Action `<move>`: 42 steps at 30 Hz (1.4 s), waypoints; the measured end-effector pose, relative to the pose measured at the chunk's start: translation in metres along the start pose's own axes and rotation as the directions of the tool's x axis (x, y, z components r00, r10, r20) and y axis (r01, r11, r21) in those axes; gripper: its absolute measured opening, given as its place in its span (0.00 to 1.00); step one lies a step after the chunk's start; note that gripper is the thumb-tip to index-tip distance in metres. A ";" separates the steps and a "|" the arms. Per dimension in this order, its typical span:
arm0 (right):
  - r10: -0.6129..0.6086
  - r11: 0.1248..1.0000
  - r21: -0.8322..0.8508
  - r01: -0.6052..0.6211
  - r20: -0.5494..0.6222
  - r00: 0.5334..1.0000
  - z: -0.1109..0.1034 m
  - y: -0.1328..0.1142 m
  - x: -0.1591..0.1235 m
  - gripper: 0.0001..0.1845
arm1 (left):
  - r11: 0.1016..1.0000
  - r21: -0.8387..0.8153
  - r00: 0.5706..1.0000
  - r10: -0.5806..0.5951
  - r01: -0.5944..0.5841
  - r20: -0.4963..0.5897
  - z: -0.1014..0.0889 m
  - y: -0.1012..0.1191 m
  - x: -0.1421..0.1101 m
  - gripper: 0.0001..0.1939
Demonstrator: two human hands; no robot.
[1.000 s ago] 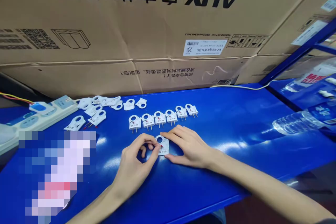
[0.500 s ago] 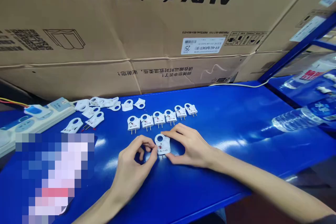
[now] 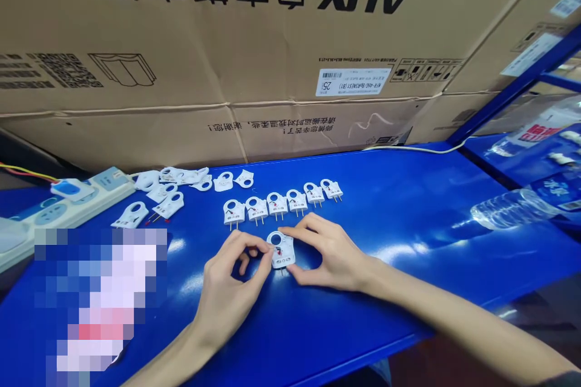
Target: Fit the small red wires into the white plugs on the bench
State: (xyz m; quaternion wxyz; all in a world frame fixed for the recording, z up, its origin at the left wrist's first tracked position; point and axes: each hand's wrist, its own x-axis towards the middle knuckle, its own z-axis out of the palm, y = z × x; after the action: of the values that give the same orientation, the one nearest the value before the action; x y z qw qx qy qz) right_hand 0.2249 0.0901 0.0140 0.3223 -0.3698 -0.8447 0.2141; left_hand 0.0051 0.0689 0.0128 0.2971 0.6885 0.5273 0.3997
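Item in hand: one white plug piece (image 3: 285,252), lying on the blue table (image 3: 408,205) near its middle, between both hands; round hole at the far end, small red part in the face, metal prongs toward the near side.

Right hand (image 3: 333,257): thumb and forefinger apart, clamped on the piece, forefinger at the far edge, thumb at the near right corner.

Left hand (image 3: 229,272): thumb and forefinger tips close together at the left edge of the piece; other fingers curled. Anything pinched between the tips: cannot tell.

Just beyond the hands: row of six pronged plugs (image 3: 277,207), prongs toward the near side.

Far left: cluster of loose white pieces (image 3: 184,176), some overlapping, beside a power strip (image 3: 86,196). Near left: pixelated object (image 3: 113,296), contents unreadable.

Far right: clear bottle (image 3: 512,208), on its side. Along the far edge: large printed carton (image 3: 181,72) and pale cable (image 3: 422,149).
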 end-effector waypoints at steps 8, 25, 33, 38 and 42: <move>0.022 0.998 0.067 -0.022 -0.002 1.000 0.000 -0.002 0.000 0.28 | 0.990 -0.004 0.988 0.143 -0.144 -0.056 -0.001 -0.001 0.001 0.03; 0.107 0.969 0.222 -0.109 0.019 0.994 -0.003 -0.008 0.001 0.29 | 0.820 0.239 0.830 0.552 -0.521 -0.086 -0.005 0.004 0.005 0.14; 0.109 0.982 0.155 -0.105 -0.015 0.994 -0.005 -0.007 0.002 0.28 | 0.863 0.230 0.877 0.475 -0.449 -0.072 -0.003 0.003 0.004 0.10; 0.061 0.994 0.098 -0.056 -0.046 0.997 -0.007 -0.005 0.003 0.28 | 0.894 0.216 0.906 0.416 -0.392 -0.078 -0.002 0.003 0.005 0.08; 0.054 0.996 0.080 -0.050 -0.049 0.997 -0.007 -0.005 0.003 0.28 | 0.917 0.185 0.926 0.371 -0.354 -0.068 -0.001 0.004 0.006 0.06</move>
State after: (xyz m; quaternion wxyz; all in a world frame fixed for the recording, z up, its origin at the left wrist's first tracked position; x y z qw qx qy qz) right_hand 0.2261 0.0906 0.0232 0.3525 -0.3840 -0.8172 0.2459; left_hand 0.0066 0.0736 0.0177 0.1310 0.7757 0.4370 0.4361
